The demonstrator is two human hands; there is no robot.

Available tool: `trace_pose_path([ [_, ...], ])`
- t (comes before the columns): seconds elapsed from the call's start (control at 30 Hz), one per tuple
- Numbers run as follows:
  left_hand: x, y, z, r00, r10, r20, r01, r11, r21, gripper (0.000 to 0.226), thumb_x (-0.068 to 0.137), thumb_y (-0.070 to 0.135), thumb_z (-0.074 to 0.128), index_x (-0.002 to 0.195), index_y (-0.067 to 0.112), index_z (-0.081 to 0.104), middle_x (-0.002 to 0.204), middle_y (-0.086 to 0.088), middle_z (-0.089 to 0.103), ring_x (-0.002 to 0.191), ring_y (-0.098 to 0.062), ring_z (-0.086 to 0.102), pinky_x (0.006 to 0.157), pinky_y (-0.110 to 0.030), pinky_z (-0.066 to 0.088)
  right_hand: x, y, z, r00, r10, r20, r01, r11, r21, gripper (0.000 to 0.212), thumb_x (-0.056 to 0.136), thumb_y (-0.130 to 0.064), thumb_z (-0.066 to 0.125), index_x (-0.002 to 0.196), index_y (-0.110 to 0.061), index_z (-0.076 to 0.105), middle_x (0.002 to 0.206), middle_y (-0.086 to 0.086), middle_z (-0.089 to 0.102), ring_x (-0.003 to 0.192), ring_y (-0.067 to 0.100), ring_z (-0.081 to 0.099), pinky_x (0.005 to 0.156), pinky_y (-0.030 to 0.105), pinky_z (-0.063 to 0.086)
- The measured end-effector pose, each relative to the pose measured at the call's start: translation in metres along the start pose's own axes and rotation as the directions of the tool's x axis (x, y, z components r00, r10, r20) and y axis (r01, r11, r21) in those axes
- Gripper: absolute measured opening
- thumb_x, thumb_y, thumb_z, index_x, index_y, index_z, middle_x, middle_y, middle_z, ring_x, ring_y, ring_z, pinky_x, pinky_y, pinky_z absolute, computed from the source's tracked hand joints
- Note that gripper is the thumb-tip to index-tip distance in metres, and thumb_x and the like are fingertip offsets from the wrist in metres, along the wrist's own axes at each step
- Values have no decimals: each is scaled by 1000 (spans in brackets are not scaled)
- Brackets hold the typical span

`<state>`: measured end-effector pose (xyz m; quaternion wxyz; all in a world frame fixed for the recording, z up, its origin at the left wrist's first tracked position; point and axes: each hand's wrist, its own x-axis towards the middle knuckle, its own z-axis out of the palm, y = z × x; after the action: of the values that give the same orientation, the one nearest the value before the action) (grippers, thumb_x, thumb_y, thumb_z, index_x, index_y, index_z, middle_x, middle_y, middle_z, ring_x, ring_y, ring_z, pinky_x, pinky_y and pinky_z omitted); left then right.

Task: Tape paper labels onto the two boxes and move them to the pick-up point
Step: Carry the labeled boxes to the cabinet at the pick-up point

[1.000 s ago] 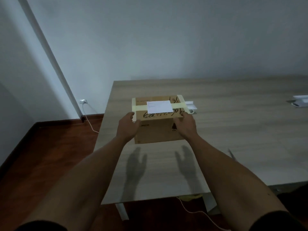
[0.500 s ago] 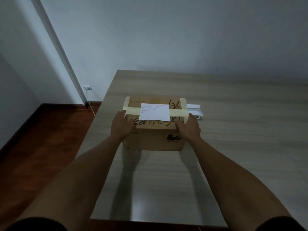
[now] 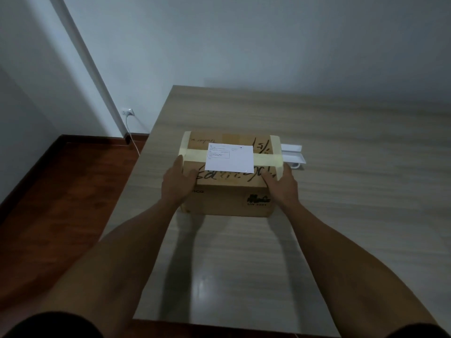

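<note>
Where the wood-grain table meets its left edge, a rectangular cardboard box sits on the laminate surface. Its faces are plain brown corrugated board, matte, with black handwritten marker strokes across the top and a small printed black emblem on the near face. A white rectangular paper label lies flat on the top panel. A band of pale yellow masking tape runs across the top from side to side, passing at the label and folding down over both upper side edges.

The left hand presses flat against the left side of the box, thumb laid on the top edge, fingers wrapped around the side wall. The right hand mirrors it on the right side, thumb on the top edge near the tape. Both hands are spread wide, clamping the box between the palms. Whether the box is lifted clear of the surface cannot be told.

Behind the right rear corner of the box, a slim white oblong object lies on the table; its type is unclear. A white cable hangs from a wall outlet toward the reddish wooden floor.
</note>
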<state>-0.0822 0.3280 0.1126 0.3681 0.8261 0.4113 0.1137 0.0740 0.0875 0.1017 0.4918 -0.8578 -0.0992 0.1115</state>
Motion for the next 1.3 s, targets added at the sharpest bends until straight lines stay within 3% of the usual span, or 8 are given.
trace_pose_path([
  [0.17, -1, 5, -2, 999, 39, -34, -39, 999, -11, 75, 99, 47, 61, 158, 10, 34, 156, -16, 47, 143, -36, 43, 115, -43, 35, 0, -3, -3, 998, -38, -40, 39, 998, 39, 54, 91, -45, 72, 137, -22, 54, 124, -3, 66, 114, 20, 61, 91, 34, 50],
  [0.4, -5, 25, -26, 991, 91, -98, -91, 996, -2, 75, 97, 55, 60, 156, 15, 38, 153, -14, 50, 139, -36, 48, 110, -50, 40, -5, -27, -19, 994, -35, -103, 31, 999, -36, 71, 80, -75, 60, 133, -28, 55, 122, 0, 67, 110, 27, 63, 92, 49, 56],
  [0.63, -12, 34, -64, 979, 119, -165, -124, 992, -20, 77, 93, 65, 56, 156, 23, 40, 154, -10, 49, 139, -34, 47, 111, -50, 41, -22, -74, -32, 985, -83, -148, 64, 990, -129, 67, 93, -62, 60, 142, -18, 50, 135, 8, 59, 126, 33, 53, 96, 43, 44],
  [0.7, -15, 33, -77, 978, 125, -168, -135, 990, -48, 79, 92, 68, 55, 156, 24, 40, 154, -10, 49, 139, -34, 47, 112, -52, 42, -28, -85, -31, 981, -106, -165, 82, 986, -142, 62, 92, -63, 60, 136, -19, 53, 130, 8, 61, 122, 33, 55, 98, 46, 46],
  [0.83, -23, 26, -103, 968, 144, -205, -155, 987, -39, 78, 95, 66, 54, 157, 22, 38, 156, -9, 47, 141, -33, 45, 112, -50, 40, -38, -105, -17, 975, -138, -175, 115, 984, -133, 60, 88, -66, 59, 128, -21, 55, 122, 6, 64, 111, 31, 59, 84, 40, 45],
  [1.03, -45, 5, -146, 955, 97, -280, -106, 994, -15, 73, 99, 60, 52, 158, 20, 36, 157, -10, 46, 142, -34, 45, 111, -48, 40, -57, -132, 16, 977, -183, -113, 166, 975, -145, 67, 82, -75, 54, 125, -24, 55, 118, 4, 64, 106, 29, 60, 86, 44, 52],
  [1.3, -78, -62, -209, 914, -53, -402, 52, 999, -12, 77, 93, 70, 45, 156, 26, 38, 147, -10, 55, 131, -36, 54, 104, -53, 46, -85, -173, 86, 953, -296, 67, 302, 946, -118, 66, 83, -73, 54, 124, -22, 54, 118, 6, 64, 106, 31, 61, 86, 45, 52],
])
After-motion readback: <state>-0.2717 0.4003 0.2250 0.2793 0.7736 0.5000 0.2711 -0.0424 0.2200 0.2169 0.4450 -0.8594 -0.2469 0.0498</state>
